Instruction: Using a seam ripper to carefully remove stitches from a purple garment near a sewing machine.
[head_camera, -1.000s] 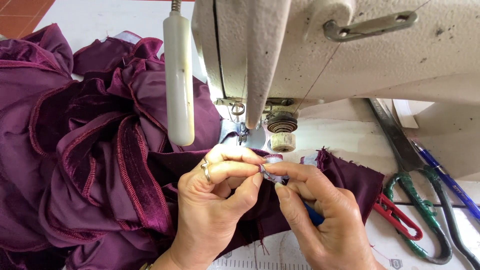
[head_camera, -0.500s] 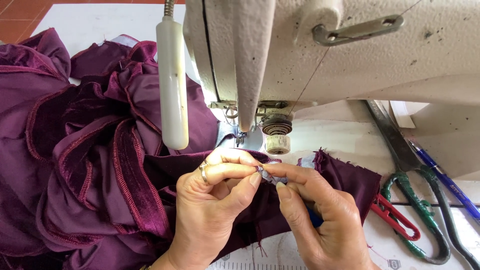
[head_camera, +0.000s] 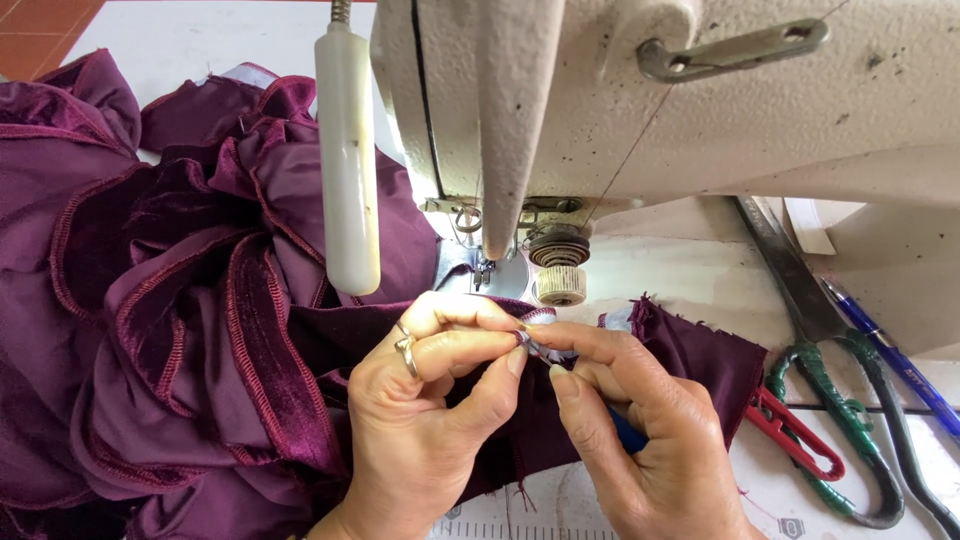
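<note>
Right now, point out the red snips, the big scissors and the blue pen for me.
Red snips (head_camera: 795, 440), head view, on the red handle loop.
Big scissors (head_camera: 868, 480), head view, on the green-wrapped handle loop.
Blue pen (head_camera: 890, 362), head view, on the blue barrel.

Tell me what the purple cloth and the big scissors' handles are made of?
The purple cloth looks like velvet with satiny parts: fuzzy dark bands beside smooth, shiny folds. The scissors have dull grey metal blades; their handles seem wrapped in green cord or tape, judging by the ridged surface.
</note>
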